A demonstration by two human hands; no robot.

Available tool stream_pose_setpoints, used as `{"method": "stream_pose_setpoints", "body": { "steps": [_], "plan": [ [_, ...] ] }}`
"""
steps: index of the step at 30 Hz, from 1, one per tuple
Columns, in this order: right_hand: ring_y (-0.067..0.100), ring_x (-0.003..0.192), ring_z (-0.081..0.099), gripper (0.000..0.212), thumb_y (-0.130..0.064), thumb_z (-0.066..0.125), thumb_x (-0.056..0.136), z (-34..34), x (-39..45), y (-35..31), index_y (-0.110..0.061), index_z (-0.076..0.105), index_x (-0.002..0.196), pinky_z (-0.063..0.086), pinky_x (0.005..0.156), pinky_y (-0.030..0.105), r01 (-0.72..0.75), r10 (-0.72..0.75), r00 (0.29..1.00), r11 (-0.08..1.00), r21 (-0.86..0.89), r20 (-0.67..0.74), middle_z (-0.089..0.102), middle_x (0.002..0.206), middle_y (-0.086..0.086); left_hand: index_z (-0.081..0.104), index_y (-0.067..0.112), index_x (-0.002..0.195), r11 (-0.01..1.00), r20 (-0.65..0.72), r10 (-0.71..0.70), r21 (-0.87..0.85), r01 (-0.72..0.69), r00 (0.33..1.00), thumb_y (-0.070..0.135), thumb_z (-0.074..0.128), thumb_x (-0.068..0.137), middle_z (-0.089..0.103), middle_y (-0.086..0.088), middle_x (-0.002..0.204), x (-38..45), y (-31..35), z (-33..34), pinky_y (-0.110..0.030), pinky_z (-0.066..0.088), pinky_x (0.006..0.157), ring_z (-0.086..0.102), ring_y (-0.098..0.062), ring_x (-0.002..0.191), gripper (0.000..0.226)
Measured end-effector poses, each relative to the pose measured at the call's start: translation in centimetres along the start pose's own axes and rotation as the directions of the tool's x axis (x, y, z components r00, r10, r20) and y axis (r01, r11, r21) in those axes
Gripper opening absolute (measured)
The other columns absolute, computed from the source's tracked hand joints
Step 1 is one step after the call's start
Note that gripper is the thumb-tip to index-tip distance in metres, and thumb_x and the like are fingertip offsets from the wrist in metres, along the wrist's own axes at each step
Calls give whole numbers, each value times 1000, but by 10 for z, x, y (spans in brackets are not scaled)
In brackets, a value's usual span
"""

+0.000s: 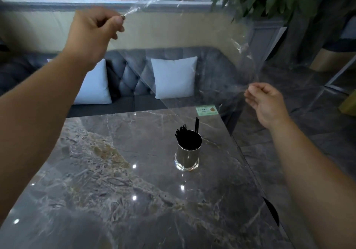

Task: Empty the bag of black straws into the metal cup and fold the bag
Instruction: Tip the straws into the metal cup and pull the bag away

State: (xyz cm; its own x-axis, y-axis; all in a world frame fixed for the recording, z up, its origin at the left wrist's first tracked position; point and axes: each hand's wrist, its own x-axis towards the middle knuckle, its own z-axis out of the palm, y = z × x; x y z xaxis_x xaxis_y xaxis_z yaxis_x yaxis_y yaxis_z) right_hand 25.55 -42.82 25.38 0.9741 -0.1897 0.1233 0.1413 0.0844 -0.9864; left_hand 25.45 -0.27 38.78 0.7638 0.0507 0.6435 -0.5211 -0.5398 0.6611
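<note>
Nearest, low in the frame, the dark veined marble table [107,181] fills the foreground. Right of its centre stands the shiny cylindrical metal cup [187,157], upright, with the thin black straws [185,136] bunched inside it and one standing taller at the back rim — so the emptying looks done and folding is what remains.

Above and beyond the cup, the clear, crinkled plastic bag [192,42] hangs stretched in the air, apparently empty. Its long axis runs on a diagonal from upper left of the frame down to middle right. The right hand [266,104] pinches the lower corner with fingers curled, at middle right and closer to the table; the left hand [96,31] pinches the upper corner in a closed fist, high at upper left.

The fold likely turns on this slant: the two held corners are well apart and must come together, the lower right hand having the shorter way to the tabletop.

Farther back sit a grey tufted sofa [133,79] and white cushions [174,77].
</note>
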Motion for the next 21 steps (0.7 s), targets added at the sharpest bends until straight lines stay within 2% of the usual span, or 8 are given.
{"method": "stream_pose_setpoints", "body": {
  "steps": [2,6,10,15,21],
  "plan": [
    [7,78,68,17,-19,66,88,3,2,1,-29,72,76,52,80,29,-3,3,1000,999,-48,-3,72,73,-9,68,22,90,1000,-1,-20,2,20,1000,32,59,91,66,9,85,-5,-7,-4,-14,45,62,55,3,63,13],
    [5,79,67,17,-15,66,88,6,-2,10,-28,71,79,51,79,28,2,-3,1000,992,-125,-10,73,74,-10,67,37,82,999,-29,-48,18,48,998,38,62,89,68,16,80,-15,-22,-7,-14,47,65,57,2,67,8],
    [7,79,66,15,-12,65,89,11,-8,15,-26,69,85,51,82,30,33,-42,999,977,-212,-35,72,78,-7,65,39,76,998,-46,-61,6,61,997,39,62,89,67,24,76,-26,-34,-1,-16,49,71,58,4,70,13],
    [4,73,64,17,-10,64,88,13,-4,11,-26,68,84,49,73,22,61,-74,997,959,-276,-36,71,67,-15,64,45,71,992,-30,-124,10,124,992,39,59,89,65,24,69,-32,-48,4,-16,48,63,57,1,61,19],
    [2,72,64,14,-15,67,87,13,2,18,-29,69,83,50,73,22,55,-71,997,947,-315,-39,71,72,-11,63,41,70,967,-91,-248,33,251,965,44,57,85,64,20,66,-42,-73,-1,-14,43,59,54,2,57,16]
  ]
}}
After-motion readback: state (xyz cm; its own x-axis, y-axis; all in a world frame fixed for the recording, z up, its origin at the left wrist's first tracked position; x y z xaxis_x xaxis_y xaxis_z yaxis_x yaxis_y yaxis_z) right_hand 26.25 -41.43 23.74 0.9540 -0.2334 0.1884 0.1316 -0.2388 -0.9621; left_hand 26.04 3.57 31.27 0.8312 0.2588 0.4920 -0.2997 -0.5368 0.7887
